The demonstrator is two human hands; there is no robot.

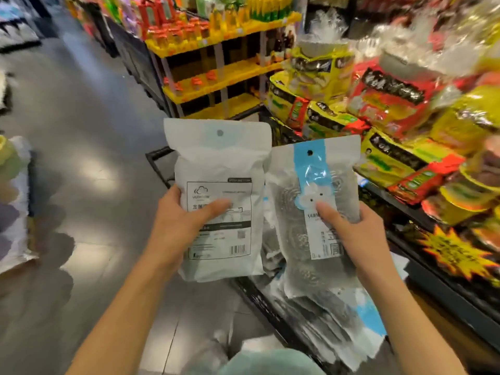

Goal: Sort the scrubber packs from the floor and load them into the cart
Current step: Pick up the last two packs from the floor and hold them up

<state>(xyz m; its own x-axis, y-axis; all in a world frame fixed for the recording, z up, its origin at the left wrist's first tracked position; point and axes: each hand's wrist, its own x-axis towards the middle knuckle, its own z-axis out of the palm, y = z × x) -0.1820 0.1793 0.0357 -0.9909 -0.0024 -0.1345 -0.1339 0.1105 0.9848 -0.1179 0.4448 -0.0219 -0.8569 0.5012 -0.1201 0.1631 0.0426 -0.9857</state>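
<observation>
My left hand (178,220) and right hand (354,228) each grip 1 pack, white pack (219,169) and blue pack (311,201), above the cart (259,296) holding more packs (324,328).

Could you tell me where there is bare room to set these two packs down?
The grey floor left of the cart, up to the yellow shelves, is bare. The cart below the right hand is already piled with packs. The noodle display to the right is crammed. Each hand, including the left hand, holds a pack.
</observation>
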